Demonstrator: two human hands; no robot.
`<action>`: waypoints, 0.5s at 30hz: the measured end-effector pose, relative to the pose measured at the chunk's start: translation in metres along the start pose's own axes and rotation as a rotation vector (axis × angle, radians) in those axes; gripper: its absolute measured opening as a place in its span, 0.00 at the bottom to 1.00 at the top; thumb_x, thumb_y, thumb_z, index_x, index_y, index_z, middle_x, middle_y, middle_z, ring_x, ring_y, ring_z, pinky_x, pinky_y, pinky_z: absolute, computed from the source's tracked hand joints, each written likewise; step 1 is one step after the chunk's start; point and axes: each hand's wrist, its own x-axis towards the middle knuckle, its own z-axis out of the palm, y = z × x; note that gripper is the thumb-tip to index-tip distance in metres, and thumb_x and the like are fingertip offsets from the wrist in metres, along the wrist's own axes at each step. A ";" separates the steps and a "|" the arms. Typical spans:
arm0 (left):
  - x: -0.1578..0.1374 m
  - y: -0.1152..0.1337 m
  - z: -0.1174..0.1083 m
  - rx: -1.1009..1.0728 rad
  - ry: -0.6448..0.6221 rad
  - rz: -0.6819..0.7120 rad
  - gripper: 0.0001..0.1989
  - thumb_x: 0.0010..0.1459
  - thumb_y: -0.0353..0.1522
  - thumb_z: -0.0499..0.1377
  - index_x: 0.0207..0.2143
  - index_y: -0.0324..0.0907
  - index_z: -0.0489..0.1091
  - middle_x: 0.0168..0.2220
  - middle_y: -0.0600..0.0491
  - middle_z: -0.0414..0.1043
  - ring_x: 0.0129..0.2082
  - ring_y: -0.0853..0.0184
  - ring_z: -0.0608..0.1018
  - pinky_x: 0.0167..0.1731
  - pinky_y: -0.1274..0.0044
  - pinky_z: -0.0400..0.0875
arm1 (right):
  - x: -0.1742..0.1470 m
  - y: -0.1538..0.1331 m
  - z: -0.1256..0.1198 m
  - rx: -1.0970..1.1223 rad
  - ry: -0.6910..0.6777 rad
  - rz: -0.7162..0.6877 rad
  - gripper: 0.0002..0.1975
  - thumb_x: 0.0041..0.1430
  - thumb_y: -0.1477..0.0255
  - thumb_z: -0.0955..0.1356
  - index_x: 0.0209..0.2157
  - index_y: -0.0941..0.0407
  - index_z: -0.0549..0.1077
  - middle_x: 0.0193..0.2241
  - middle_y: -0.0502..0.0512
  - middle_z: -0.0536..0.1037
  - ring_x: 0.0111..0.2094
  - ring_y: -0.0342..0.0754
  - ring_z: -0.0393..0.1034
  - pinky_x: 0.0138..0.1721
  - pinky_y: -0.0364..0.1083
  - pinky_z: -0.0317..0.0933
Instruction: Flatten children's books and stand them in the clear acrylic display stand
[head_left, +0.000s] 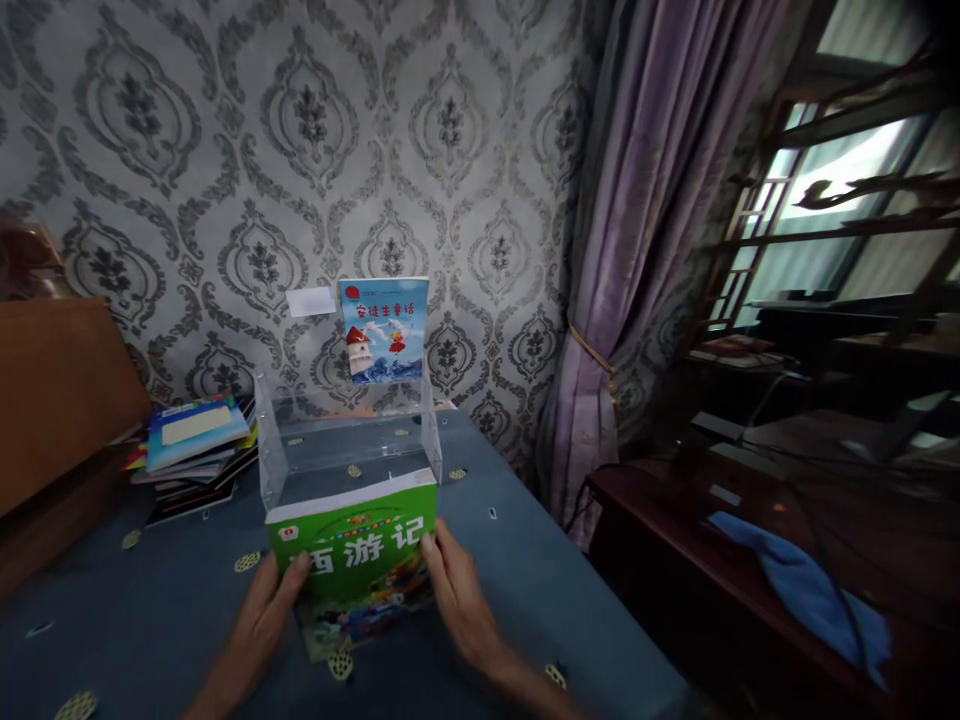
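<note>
A green book (360,560) with white Chinese characters on its cover is held between my two hands. My left hand (262,610) grips its left edge, thumb on the front. My right hand (461,595) holds the right edge the same way. Just behind the book stands a clear plastic rack (271,450) with tiers, partly hidden by it. A thin blue picture book (386,335) stands upright in the rack's back tier, its cover facing me. The green book's lower part looks blurred, and I cannot tell whether it rests on the rack's front tier.
A stack of books (199,450) lies left of the rack on the blue tablecloth (525,590). A wooden box-like piece (64,390) stands at the far left. Behind are patterned wallpaper and a purple curtain (607,280). A blue cloth (810,590) lies on dark furniture at right.
</note>
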 end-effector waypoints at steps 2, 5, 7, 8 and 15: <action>-0.004 -0.002 -0.015 0.039 -0.174 0.045 0.25 0.50 0.52 0.65 0.45 0.49 0.78 0.47 0.51 0.79 0.60 0.48 0.71 0.60 0.65 0.67 | -0.001 -0.004 -0.011 -0.044 -0.035 -0.015 0.26 0.56 0.45 0.67 0.46 0.49 0.78 0.49 0.55 0.80 0.54 0.58 0.70 0.57 0.52 0.61; -0.009 -0.010 -0.032 0.101 -0.376 0.028 0.23 0.47 0.49 0.68 0.45 0.54 0.78 0.50 0.54 0.78 0.61 0.46 0.69 0.59 0.65 0.68 | -0.001 -0.012 -0.019 -0.058 -0.120 0.010 0.22 0.58 0.48 0.68 0.46 0.47 0.79 0.46 0.53 0.81 0.49 0.57 0.73 0.54 0.52 0.63; -0.011 -0.018 -0.034 0.123 -0.380 0.012 0.24 0.49 0.49 0.67 0.48 0.54 0.77 0.53 0.55 0.76 0.61 0.46 0.69 0.58 0.66 0.69 | -0.001 -0.016 -0.019 -0.041 -0.159 0.044 0.21 0.59 0.49 0.67 0.47 0.46 0.78 0.45 0.52 0.81 0.48 0.57 0.73 0.52 0.51 0.63; -0.012 -0.021 -0.033 0.130 -0.358 0.008 0.25 0.51 0.49 0.66 0.50 0.54 0.76 0.54 0.55 0.76 0.61 0.47 0.69 0.58 0.66 0.69 | -0.001 -0.019 -0.018 -0.028 -0.161 0.050 0.21 0.59 0.49 0.67 0.47 0.46 0.78 0.44 0.52 0.81 0.48 0.57 0.73 0.51 0.50 0.64; 0.008 0.009 -0.004 0.217 -0.255 0.192 0.25 0.56 0.47 0.61 0.53 0.47 0.72 0.46 0.48 0.77 0.55 0.48 0.73 0.54 0.67 0.69 | 0.029 -0.040 -0.013 -0.017 -0.165 -0.130 0.18 0.66 0.53 0.62 0.39 0.52 0.74 0.34 0.52 0.78 0.36 0.51 0.71 0.40 0.46 0.63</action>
